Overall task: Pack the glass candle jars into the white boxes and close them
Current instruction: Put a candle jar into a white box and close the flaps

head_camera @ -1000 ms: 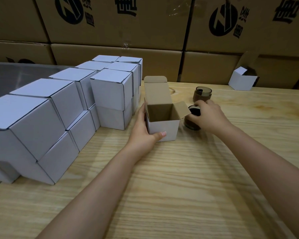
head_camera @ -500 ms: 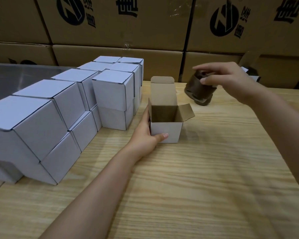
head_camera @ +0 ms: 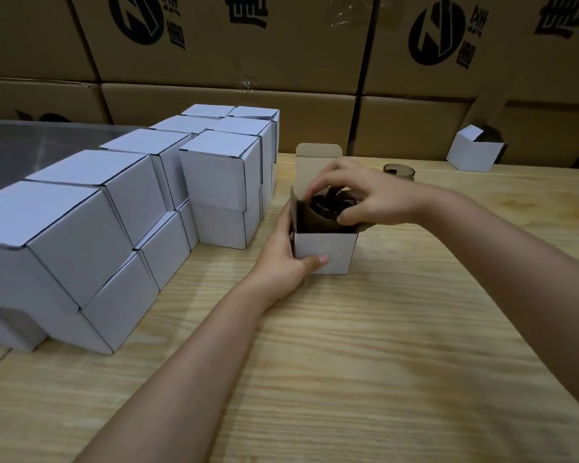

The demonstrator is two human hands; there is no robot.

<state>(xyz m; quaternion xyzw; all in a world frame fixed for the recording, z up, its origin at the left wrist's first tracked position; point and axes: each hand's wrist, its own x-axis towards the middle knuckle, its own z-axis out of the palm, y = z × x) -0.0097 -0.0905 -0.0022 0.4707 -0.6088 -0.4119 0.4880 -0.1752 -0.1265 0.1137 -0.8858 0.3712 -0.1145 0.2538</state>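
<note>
An open white box (head_camera: pixel 325 252) stands on the wooden table, its brown lid flap (head_camera: pixel 318 155) upright at the back. My left hand (head_camera: pixel 283 259) grips the box's left side, thumb across the front. My right hand (head_camera: pixel 358 198) holds a dark glass candle jar (head_camera: pixel 328 205) by its rim, partly down inside the box's opening. A second dark jar (head_camera: pixel 399 172) stands on the table behind my right wrist, mostly hidden.
Several closed white boxes (head_camera: pixel 121 208) are stacked two high along the left. Another white box (head_camera: pixel 474 153) sits at the back right. Large brown cartons (head_camera: pixel 281 55) wall off the far side. A grey metal surface (head_camera: pixel 30 145) lies at the left.
My right hand picked up a jar from the table, lifted it up to the right of the box, and has now brought it down into the open box. The left hand stayed on the box.
</note>
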